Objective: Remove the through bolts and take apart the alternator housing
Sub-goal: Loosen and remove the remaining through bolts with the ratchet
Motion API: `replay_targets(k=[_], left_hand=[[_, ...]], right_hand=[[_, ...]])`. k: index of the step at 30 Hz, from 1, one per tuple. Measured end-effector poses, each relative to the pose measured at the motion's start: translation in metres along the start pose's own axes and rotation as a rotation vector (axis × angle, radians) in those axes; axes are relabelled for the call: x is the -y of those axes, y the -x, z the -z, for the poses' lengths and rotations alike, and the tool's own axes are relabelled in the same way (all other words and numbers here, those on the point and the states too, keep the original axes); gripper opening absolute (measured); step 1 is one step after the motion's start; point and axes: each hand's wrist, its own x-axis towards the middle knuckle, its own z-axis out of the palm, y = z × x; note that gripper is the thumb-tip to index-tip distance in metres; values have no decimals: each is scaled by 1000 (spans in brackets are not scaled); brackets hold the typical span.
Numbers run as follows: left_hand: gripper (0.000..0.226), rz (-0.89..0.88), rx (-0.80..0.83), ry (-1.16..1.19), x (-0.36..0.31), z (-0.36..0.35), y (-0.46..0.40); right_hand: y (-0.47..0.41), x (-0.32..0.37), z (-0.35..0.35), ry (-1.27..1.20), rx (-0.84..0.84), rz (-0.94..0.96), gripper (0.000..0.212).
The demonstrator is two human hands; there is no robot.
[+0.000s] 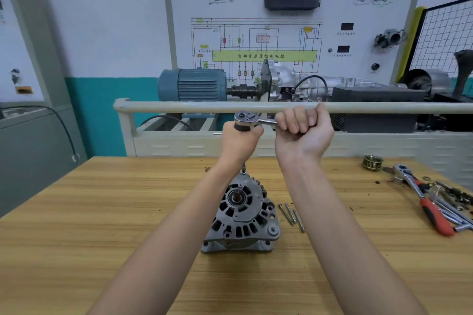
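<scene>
Chinese lettering heads the training board (291, 15), reading 汽车自动变速器检测台. Below it, the left hand (239, 143) grips the ratchet (247, 118) under its head, and the right hand (303, 133) clenches its handle. The alternator (242, 215) stands on the wooden table (102, 212) beneath both hands, three through bolts (291, 216) lying just right.

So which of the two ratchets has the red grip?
The ratchet lying on the table's right side, among the loose tools; the other ratchet, held by both hands above the alternator, shows only bare metal.
</scene>
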Motion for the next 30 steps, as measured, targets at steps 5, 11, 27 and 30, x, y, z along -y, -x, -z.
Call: replay_targets(k=[5,11,27,30], left_hand=[[33,-62,170,-121,-3,10,5],[40,-91,552,-248,-14,18,4],[32,-62,426,-132,-7,22,1],[30,-60,557,-162,-12,29,-1]], right_hand=[[-20,11,-7,-12,-5,-186,59],[-59,20,-14,11,29,-623,53],[-25,17,-10,-14,-51,-246,59],[-43,18,-16,21,-31,-436,55]])
